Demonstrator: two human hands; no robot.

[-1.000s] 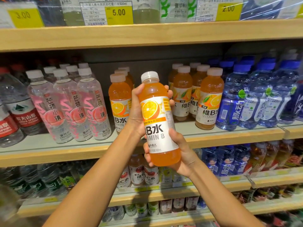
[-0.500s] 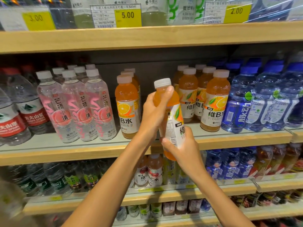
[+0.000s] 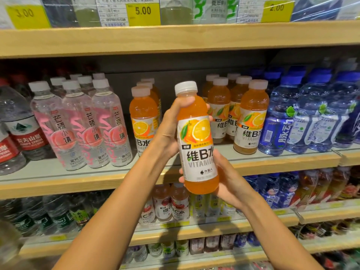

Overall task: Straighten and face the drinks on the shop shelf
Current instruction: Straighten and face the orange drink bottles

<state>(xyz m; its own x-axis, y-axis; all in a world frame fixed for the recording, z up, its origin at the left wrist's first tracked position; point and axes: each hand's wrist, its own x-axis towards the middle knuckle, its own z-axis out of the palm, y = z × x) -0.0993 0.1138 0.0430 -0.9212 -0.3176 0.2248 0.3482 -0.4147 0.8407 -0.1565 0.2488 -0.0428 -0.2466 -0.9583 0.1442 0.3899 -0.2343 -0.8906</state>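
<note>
Turned since before, the orange bottle [image 3: 196,137] now faces us; we grip it, left hand [image 3: 170,131] above, right hand [image 3: 228,179] below, before orange rows [image 3: 251,117] on the shelf [image 3: 87,185].

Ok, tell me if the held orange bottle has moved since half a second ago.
Yes. The held orange bottle has twisted so its label faces out, like the shelved orange bottle; it stays before the same gap on the shelf.

I hold one orange bottle [image 3: 197,133]. On the shelf [image 3: 78,187]: three more in the left file [image 3: 143,112], five in the right group [image 3: 251,117]. Pink bottles [image 3: 81,123]: three along the front edge, four caps behind. Price tags [image 3: 143,13]: three.
</note>
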